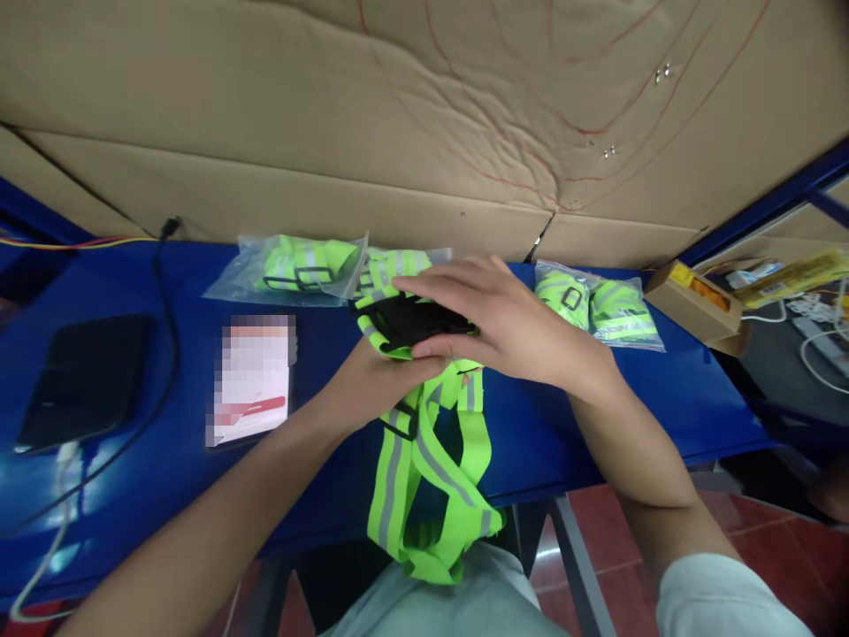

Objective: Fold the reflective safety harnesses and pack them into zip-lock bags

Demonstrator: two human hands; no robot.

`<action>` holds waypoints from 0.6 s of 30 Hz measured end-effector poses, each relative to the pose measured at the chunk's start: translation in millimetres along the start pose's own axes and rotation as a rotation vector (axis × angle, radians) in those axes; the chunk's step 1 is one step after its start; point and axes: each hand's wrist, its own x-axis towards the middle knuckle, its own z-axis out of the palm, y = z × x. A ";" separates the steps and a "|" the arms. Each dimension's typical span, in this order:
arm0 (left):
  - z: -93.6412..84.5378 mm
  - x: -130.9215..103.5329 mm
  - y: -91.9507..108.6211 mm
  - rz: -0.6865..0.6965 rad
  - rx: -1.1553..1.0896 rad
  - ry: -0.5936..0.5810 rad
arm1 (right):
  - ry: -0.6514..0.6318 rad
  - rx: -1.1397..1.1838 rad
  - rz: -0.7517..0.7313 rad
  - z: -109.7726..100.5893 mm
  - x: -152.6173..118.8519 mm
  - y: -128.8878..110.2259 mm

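A neon yellow-green reflective harness [457, 478] with grey stripes hangs from my hands over the table's front edge, its loops reaching my lap. My left hand [381, 380] is wrapped round its bundled upper part from below. From above, my right hand [487, 314] curves over the same bundle, thumb in front and fingers behind. Between the hands shows a black piece [421, 320], partly covered by the right fingers. A black buckle [400, 419] sits on a strap just under my left hand.
Along the back of the blue table [332, 341] lie clear bags of similar gear, one bag [305, 264] left and another [622, 310] right. A phone with a lit screen [256, 380], a black tablet-like device [86, 380] and cables are at left. An open cardboard box [696, 305] stands right.
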 end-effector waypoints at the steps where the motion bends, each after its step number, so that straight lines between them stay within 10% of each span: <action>1: 1.6 0.6 -0.5 0.014 -0.022 -0.014 | -0.021 0.067 0.005 -0.3 -0.2 3.0; 11: 7.9 -1.5 -4.4 -0.178 -0.338 -0.140 | 0.103 0.631 0.302 -8.8 3.7 0.0; 18: 21.0 -5.6 0.8 -0.244 -0.688 -0.396 | 0.518 0.334 0.368 11.1 9.0 -4.3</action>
